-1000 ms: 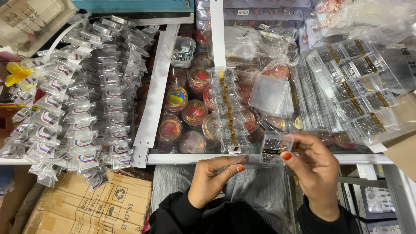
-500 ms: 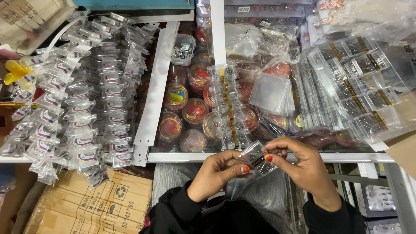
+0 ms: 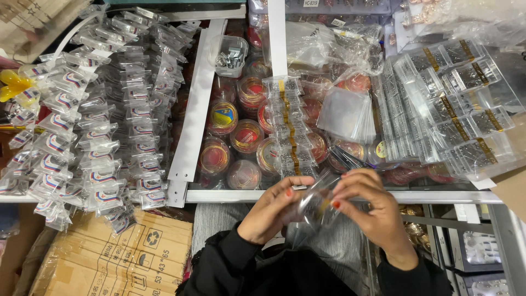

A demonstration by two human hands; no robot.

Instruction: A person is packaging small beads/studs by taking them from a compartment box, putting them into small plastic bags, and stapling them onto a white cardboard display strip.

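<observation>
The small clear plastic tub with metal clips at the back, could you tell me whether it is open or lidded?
Open, it seems: the small clear plastic tub shows no lid, and its grey metal clips lie exposed inside.

My hands: left hand point(image 3: 272, 211), right hand point(image 3: 368, 204), bare; red-orange polished nails; black long sleeves point(image 3: 230, 262) reaching both wrists.

Small clear plastic packet point(image 3: 318, 205) being held between both hands, rows of clear sachets with red-blue labels point(image 3: 82, 126) lying at left, gold-striped clear packets point(image 3: 287, 126) stacking centre, brown cardboard boxes point(image 3: 109, 257) sitting below left
</observation>
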